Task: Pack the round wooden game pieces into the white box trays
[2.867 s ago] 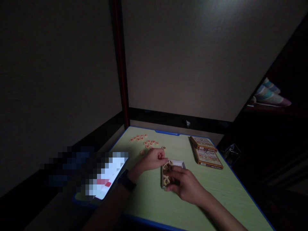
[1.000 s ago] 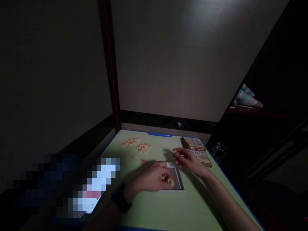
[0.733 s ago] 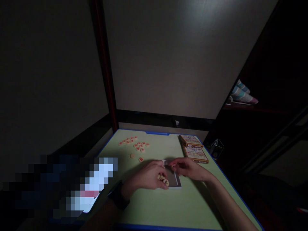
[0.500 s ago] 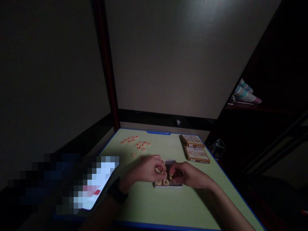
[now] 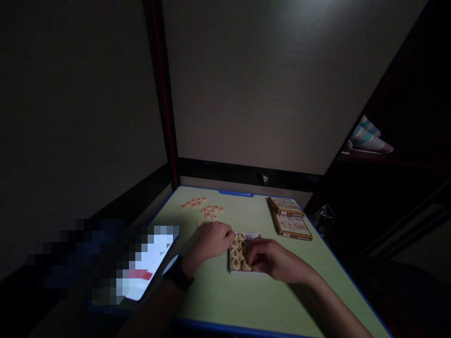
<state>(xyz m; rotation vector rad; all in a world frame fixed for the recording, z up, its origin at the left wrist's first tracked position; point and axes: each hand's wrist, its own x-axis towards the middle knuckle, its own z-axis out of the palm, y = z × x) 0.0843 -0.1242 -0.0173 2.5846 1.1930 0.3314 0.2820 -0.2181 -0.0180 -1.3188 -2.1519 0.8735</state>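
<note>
A small white tray [image 5: 254, 234] lies on the green table [image 5: 246, 300], holding several round wooden pieces with black marks [image 5: 238, 251]. My left hand [image 5: 209, 241] rests at the tray's left edge, fingers curled, tips touching the pieces. My right hand [image 5: 273, 260] covers the tray's right side, its fingers bent onto the pieces. Whether either hand pinches a piece is hidden in the dim light. A dark watch sits on my left wrist [image 5: 178, 274].
Several round pieces with red marks [image 5: 202, 206] lie scattered at the table's far left. Two flat orange boxes [image 5: 291, 218] sit at the far right. A lit, blurred screen [image 5: 148, 260] lies at the left edge. A red post [image 5: 165, 94] stands behind the table.
My left hand brought a handful of black-marked pieces over the tray and set them in. My right hand came back from near the boxes to the tray.
</note>
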